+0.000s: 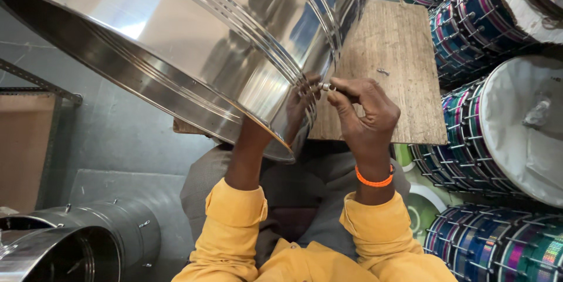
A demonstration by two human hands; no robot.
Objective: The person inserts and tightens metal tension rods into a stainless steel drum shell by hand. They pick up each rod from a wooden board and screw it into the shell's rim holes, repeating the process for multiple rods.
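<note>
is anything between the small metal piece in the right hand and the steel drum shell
Nothing visible. The right hand pinches the small metal piece right at the steel drum shell wall, and the left hand reaches up inside the shell behind that spot.

Your big steel drum shell (176,41) is a polished, mirror-bright cylinder with raised ribs running around it near the rim. It's tipped on its side, its open mouth slanting from ten o'clock down to five o'clock, the lower rim resting near your lap. At its rim, toward three o'clock of the shell, sits a small silvery screw fitting (326,87), short and cylindrical, lying roughly level and touching the ribbed edge.
</note>
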